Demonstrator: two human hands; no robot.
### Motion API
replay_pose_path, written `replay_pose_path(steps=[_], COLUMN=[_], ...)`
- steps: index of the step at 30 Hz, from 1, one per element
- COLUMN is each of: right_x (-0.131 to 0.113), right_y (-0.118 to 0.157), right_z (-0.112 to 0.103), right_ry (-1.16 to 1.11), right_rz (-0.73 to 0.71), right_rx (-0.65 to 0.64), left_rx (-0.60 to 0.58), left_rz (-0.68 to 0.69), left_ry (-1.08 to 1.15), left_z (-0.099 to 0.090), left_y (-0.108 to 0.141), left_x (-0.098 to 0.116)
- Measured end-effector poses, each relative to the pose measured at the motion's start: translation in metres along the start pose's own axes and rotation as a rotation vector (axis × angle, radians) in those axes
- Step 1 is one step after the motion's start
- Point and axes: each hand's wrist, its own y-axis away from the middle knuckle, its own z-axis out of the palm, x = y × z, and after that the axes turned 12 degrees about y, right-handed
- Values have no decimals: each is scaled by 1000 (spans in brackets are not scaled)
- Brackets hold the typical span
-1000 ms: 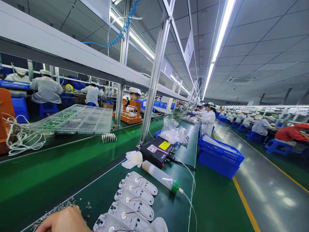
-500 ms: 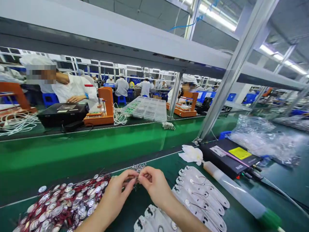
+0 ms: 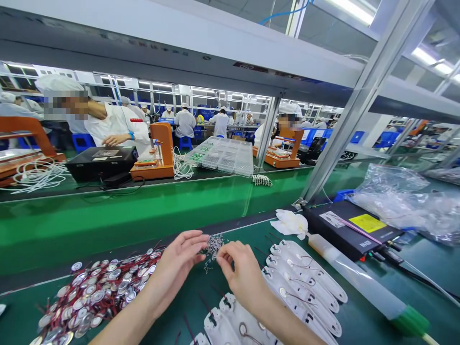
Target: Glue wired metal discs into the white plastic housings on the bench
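Note:
A small heap of tiny metal parts [image 3: 214, 243] lies on the green bench between my hands. To its left, my left hand [image 3: 181, 256] is held with fingers stretched and slightly apart, and I see nothing in it. My right hand [image 3: 240, 268] is at the heap's right edge, thumb and fingertips pinched together; whatever they hold is too small to make out. Beside my left forearm spreads a pile of round metal discs with red wires [image 3: 97, 297]. White plastic housings with discs and wires fitted [image 3: 300, 273] lie in a row under and right of my right arm.
A translucent tube with a green end [image 3: 359, 278] lies on the right, near a black box with a yellow label [image 3: 352, 230]. Behind it are clear plastic bags [image 3: 402, 206]. Across the green divider stand orange fixtures [image 3: 163, 151] and a clear tray [image 3: 224, 155]; a co-worker [image 3: 115, 122] sits there.
My hands have parted from above the small metal parts. The left has opened and moved left; the right has moved slightly right and stays pinched. The view has shifted a little.

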Motion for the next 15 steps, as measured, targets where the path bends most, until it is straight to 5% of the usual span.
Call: replay_pose_path(steps=[7, 15], right_x=[3, 11], right_y=[-1, 18], right_z=[-2, -18], right_ry=[-142, -4], right_rz=[27, -171], right_rx=[-65, 126], left_rx=[-172, -245], left_rz=[158, 229], left_ry=[-421, -759], left_z=[0, -6], left_y=[4, -2], left_x=[-15, -15])
